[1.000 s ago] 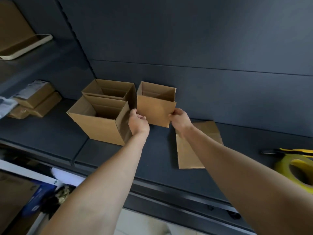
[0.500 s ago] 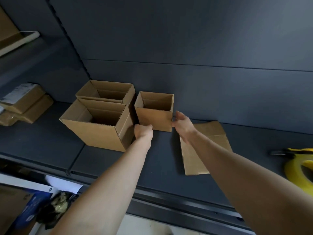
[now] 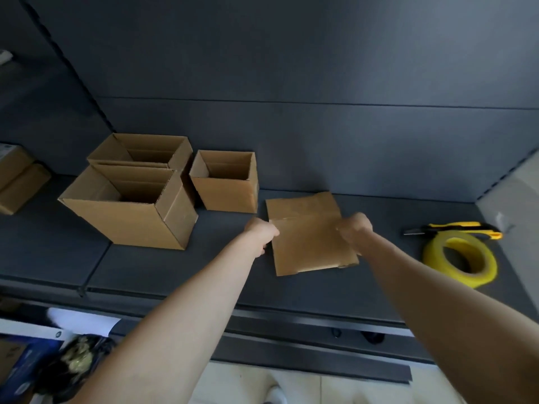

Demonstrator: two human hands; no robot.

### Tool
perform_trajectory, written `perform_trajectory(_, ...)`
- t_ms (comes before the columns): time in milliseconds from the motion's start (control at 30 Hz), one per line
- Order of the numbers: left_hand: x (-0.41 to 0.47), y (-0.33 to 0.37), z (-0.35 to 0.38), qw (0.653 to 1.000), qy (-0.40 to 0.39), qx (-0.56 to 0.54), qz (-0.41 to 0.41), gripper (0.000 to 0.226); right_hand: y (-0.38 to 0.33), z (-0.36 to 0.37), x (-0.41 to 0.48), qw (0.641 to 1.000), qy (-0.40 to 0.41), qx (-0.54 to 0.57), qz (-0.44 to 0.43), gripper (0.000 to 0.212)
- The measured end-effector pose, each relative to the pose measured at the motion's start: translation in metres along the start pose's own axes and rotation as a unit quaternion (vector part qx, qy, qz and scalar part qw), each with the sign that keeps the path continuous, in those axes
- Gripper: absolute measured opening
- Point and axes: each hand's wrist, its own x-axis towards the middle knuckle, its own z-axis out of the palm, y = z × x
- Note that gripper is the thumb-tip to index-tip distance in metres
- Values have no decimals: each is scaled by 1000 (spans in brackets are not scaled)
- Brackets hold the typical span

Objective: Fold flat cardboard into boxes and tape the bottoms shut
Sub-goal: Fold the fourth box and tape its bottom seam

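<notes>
A flat brown cardboard blank lies on the dark shelf in the middle. My left hand grips its left edge and my right hand grips its right edge, fingers curled. A small folded box stands open-topped just left of the blank. Two larger folded boxes stand further left, one in front and one behind. A yellow tape roll lies at the right, with a yellow utility knife behind it.
Closed brown parcels sit at the far left of the shelf. A dark back wall rises behind the boxes. Below the shelf's front edge are a blue package and a dark bundle on the floor.
Both hands set the small box down beside the larger boxes, let it go, and moved right to take hold of the flat cardboard blank by its two side edges.
</notes>
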Motion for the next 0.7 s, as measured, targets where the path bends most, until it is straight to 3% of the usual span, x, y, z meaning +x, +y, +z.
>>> perform_trajectory(67, -3, -1, 11, 1000, -15, -22, -8, 28, 11, -7, -2, 1000, -12, 22, 1, 30)
perform_trajectory(133, -7, -1, 20, 1000, -16, -21, -9, 33, 18, -14, -3, 998, -31, 54, -3, 34)
perform_trajectory(367, -32, 1, 50, 998, -36, -38, -21, 17, 47, -53, -9, 983, -62, 171, 30, 23)
perform_trajectory(533, -58, 22, 65, 996, -30, -83, 4, 18, 61, -88, -8, 974, -54, 221, -4, 51)
perform_trajectory(700, -84, 47, 79, 993, 26, -52, 100, 16, 73, -118, -21, 982, -77, 173, -19, 25)
